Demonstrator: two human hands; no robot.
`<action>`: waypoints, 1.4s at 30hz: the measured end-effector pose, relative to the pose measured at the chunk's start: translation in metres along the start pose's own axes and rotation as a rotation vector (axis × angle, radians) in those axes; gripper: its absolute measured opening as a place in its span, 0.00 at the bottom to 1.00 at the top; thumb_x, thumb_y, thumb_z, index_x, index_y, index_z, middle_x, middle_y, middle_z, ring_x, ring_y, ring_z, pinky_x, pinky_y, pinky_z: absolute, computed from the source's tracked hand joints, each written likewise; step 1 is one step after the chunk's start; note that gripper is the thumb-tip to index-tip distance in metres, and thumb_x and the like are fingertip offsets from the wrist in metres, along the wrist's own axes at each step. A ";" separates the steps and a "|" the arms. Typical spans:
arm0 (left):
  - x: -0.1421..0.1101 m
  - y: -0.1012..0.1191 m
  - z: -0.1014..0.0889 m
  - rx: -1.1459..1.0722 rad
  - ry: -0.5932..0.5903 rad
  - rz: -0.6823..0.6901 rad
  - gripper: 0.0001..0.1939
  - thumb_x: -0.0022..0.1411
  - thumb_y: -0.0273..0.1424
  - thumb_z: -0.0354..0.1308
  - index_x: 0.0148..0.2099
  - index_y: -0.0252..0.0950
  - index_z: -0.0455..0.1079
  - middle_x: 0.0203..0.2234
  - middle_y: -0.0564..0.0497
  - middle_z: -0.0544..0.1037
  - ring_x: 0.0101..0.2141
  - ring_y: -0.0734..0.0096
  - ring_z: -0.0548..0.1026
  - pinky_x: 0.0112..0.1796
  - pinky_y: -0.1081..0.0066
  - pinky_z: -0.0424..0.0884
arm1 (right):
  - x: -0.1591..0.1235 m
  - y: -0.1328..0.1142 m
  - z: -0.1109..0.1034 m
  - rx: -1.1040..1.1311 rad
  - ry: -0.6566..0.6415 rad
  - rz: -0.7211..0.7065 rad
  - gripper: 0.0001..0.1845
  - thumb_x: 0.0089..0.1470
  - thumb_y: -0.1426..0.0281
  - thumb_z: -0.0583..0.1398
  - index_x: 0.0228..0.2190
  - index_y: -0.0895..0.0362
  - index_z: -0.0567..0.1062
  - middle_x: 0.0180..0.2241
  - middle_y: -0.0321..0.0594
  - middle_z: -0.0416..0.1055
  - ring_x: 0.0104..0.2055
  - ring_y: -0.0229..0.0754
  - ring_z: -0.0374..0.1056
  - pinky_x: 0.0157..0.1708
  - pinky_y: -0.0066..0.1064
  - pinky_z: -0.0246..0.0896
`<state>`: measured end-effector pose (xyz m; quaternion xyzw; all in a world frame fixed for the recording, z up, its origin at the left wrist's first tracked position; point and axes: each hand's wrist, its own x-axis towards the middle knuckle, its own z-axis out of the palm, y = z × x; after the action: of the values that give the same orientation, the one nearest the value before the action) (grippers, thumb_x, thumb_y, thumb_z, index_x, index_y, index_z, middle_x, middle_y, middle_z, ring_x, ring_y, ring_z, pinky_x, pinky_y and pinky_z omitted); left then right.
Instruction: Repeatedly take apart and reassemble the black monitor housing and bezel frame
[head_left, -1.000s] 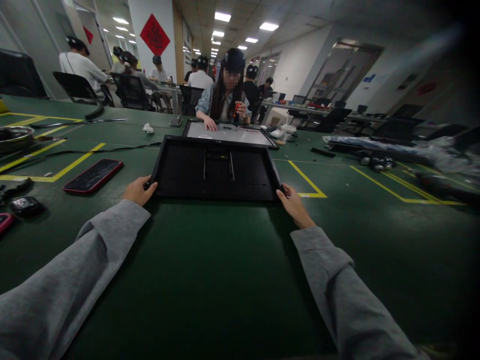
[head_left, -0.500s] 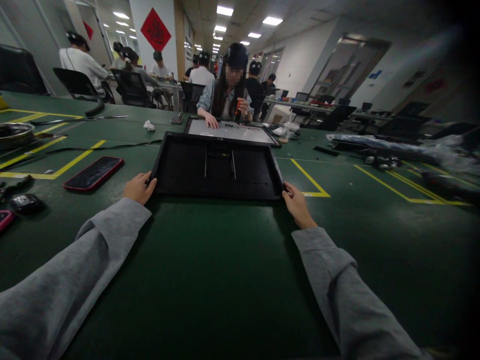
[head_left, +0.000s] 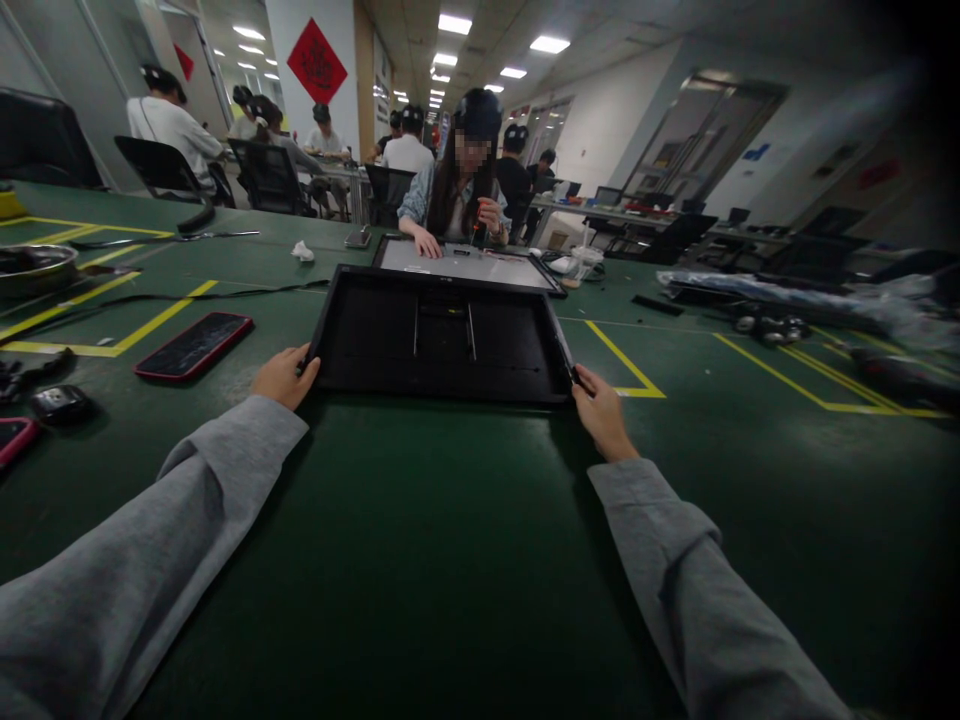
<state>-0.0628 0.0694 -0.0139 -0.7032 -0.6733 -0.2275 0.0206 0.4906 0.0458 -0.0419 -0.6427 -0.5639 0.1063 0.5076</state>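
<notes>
Your left hand (head_left: pixel 283 380) and right hand (head_left: pixel 602 410) grip the black cover (head_left: pixel 442 350) at opposite sides, apparently for placement; move both evenly.

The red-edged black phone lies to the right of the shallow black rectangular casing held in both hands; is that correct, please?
Not quite: the head view shows the phone to the left of the casing held in the left hand and right hand.
</notes>
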 end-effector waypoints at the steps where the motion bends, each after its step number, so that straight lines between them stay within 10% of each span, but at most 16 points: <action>1: 0.000 0.000 0.000 0.003 -0.004 0.001 0.28 0.68 0.43 0.44 0.62 0.34 0.69 0.48 0.41 0.78 0.45 0.55 0.76 0.46 0.62 0.70 | 0.000 0.002 0.000 -0.004 -0.004 -0.001 0.30 0.52 0.66 0.59 0.55 0.64 0.73 0.56 0.56 0.72 0.58 0.56 0.69 0.62 0.52 0.61; 42: 0.000 0.006 0.001 -0.022 -0.069 -0.100 0.28 0.70 0.40 0.44 0.64 0.30 0.64 0.56 0.36 0.73 0.55 0.53 0.73 0.55 0.59 0.68 | -0.003 0.012 0.007 -0.125 -0.050 -0.123 0.27 0.55 0.68 0.55 0.57 0.57 0.66 0.56 0.53 0.69 0.61 0.53 0.64 0.63 0.55 0.57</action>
<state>-0.0567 0.0693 -0.0136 -0.6765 -0.7052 -0.2111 -0.0218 0.4920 0.0488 -0.0554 -0.6346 -0.6203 0.0554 0.4577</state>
